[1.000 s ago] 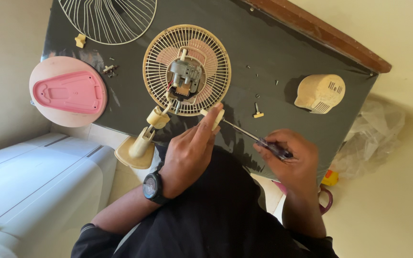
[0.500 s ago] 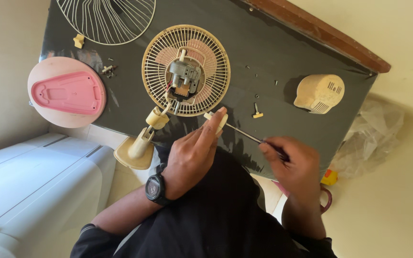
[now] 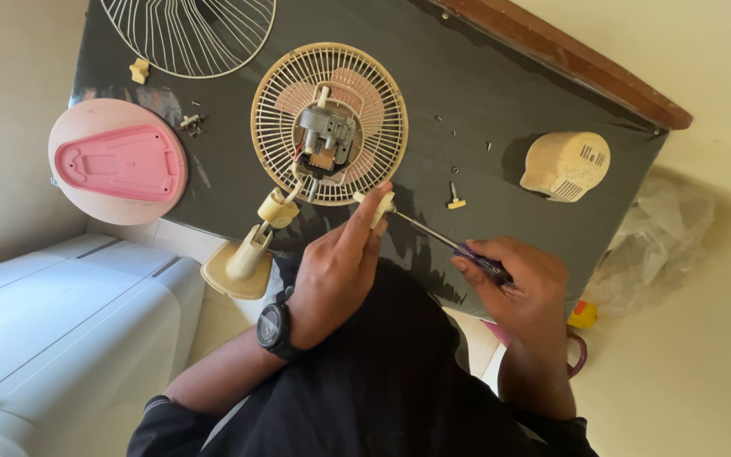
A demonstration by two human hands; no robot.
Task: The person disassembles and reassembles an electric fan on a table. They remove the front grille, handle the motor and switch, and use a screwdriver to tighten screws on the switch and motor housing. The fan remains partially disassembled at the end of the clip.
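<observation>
My left hand (image 3: 338, 264), with a black watch on its wrist, pinches a small cream plastic part (image 3: 381, 208) just below the rear fan guard (image 3: 285, 101). My right hand (image 3: 519, 281) grips a screwdriver (image 3: 450, 241) by its dark handle. Its thin shaft slants up-left and its tip meets the cream part. The cream guard lies flat on the dark tabletop (image 3: 484, 93) with the bare grey motor (image 3: 328, 140) at its middle. A cream neck piece (image 3: 276, 208) and stand (image 3: 239, 264) trail off the guard's lower left.
A pink fan base (image 3: 118, 161) lies at the table's left end. The front wire guard (image 3: 188, 34) sits at the top. A cream motor cover (image 3: 565, 165) rests at the right, with loose screws (image 3: 455, 200) nearby. A white appliance (image 3: 52, 330) stands at the lower left.
My right hand has slid the screwdriver closer, bringing its tip up to the cream part in my left hand. The left hand has shifted slightly.
</observation>
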